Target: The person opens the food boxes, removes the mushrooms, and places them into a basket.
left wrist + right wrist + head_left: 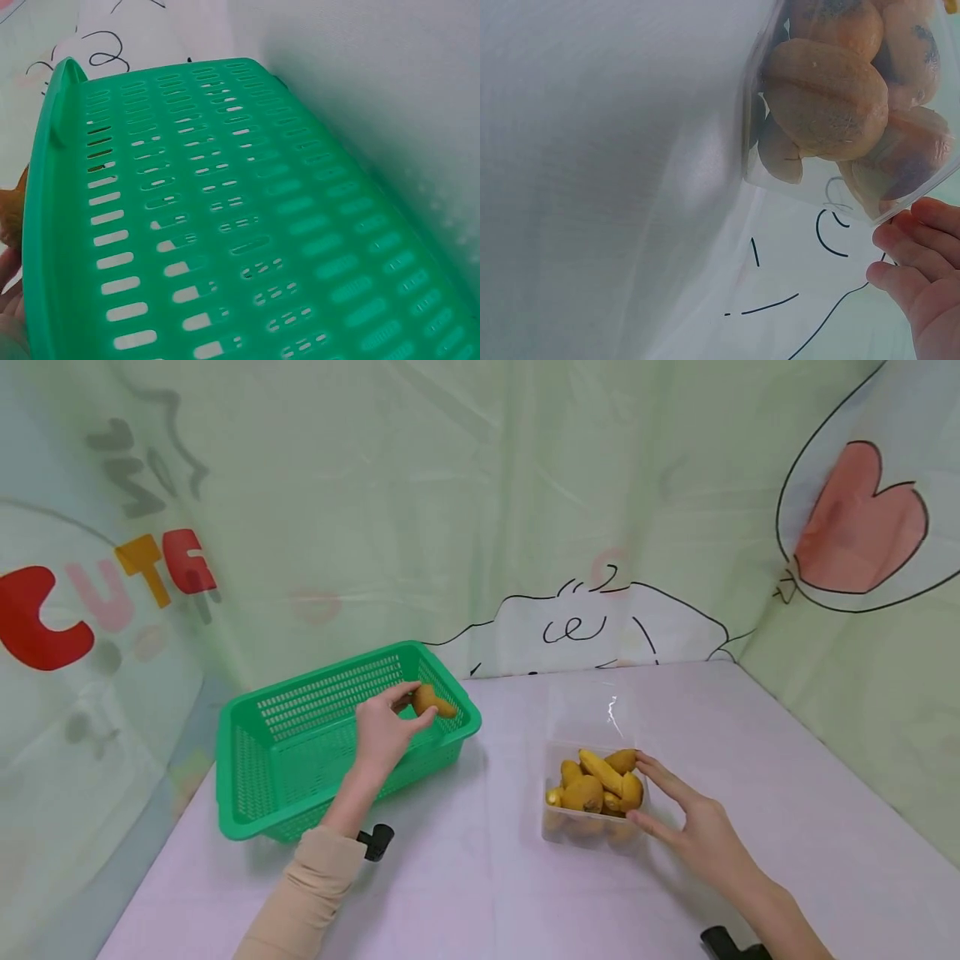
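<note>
My left hand (384,727) pinches a brownish-yellow mushroom (427,699) between thumb and fingers, over the right end of a green slotted basket (247,710). In the left wrist view, the basket's slotted wall (187,161) fills most of the picture, and only a strip of the mushroom (11,214) shows at the left edge. Toward the right stands a clear plastic box (585,816) heaped with several mushrooms (581,793). My right hand (701,827) touches the box's right side, thumb near the front corner and fingers at the rim farther back. Its fingertips (889,236) meet a box edge in the right wrist view.
A transparent lid (592,710) lies folded back behind the box. The table (480,868) has a pale cover. Printed curtains (450,485) enclose its back and sides. A black wrist mount (377,842) sticks out beside my left sleeve, close to the basket.
</note>
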{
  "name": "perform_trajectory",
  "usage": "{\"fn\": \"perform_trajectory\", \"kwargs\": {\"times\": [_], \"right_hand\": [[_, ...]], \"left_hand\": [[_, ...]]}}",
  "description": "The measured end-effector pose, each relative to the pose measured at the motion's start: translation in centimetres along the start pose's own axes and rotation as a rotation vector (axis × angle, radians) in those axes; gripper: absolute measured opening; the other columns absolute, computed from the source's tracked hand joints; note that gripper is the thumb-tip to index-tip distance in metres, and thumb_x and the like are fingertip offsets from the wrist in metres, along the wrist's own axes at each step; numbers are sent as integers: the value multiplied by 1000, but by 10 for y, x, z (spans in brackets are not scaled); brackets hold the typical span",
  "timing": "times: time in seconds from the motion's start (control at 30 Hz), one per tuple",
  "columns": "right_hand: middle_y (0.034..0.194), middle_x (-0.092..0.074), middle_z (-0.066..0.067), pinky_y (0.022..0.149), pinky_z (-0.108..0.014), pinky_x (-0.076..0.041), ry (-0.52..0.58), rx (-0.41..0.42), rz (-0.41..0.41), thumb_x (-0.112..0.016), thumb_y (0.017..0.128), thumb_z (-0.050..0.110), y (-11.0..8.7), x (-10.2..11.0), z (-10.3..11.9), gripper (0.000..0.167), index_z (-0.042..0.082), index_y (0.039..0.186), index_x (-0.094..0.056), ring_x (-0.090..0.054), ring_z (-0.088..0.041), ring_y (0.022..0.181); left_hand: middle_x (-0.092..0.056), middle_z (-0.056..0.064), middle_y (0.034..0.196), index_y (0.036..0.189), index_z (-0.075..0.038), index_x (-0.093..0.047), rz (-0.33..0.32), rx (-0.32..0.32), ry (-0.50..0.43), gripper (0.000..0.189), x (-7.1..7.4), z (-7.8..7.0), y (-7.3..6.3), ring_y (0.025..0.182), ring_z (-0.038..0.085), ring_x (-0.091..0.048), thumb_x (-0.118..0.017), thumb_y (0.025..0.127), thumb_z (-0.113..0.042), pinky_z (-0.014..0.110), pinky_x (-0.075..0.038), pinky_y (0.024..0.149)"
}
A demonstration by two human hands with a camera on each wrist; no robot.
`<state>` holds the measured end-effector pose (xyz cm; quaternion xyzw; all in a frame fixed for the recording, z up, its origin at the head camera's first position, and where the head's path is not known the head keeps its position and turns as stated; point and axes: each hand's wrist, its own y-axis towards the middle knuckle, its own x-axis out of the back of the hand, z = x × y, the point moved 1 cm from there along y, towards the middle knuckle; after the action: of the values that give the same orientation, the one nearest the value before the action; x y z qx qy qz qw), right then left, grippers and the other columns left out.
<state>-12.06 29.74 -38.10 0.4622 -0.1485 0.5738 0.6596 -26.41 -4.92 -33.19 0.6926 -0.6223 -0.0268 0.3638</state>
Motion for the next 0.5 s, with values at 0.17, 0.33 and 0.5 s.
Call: {"fn": "perform_trajectory", "kwargs": {"times": [0.17, 0.33, 0.5], "right_hand": [[140, -40, -13, 86, -57, -39, 4, 6, -4, -74, 80, 19, -1, 0, -1, 66, 5, 137, -44, -41, -44, 119], [140, -40, -12, 86, -56, -39, 0, 10, -6, -73, 80, 19, 0, 0, -1, 66, 5, 137, -44, -41, -44, 119], [139, -41, -15, 85, -58, -39, -2, 13, -5, -73, 80, 19, 0, 1, 0, 65, 3, 136, -45, -42, -46, 118]], "left_hand": [[-66, 15, 103, 107, 2, -67, 10, 33, 31, 37, 0, 1, -2, 94, 27, -64, -78, 74, -10, 36, -52, 80], [-66, 16, 105, 109, 2, -67, 8, 30, 34, 40, 1, 0, -2, 97, 28, -63, -78, 73, -11, 37, -52, 82], [-66, 16, 105, 110, 2, -66, 6, 22, 22, 40, 1, -3, -3, 97, 29, -63, -78, 74, -12, 37, -51, 82]]}}
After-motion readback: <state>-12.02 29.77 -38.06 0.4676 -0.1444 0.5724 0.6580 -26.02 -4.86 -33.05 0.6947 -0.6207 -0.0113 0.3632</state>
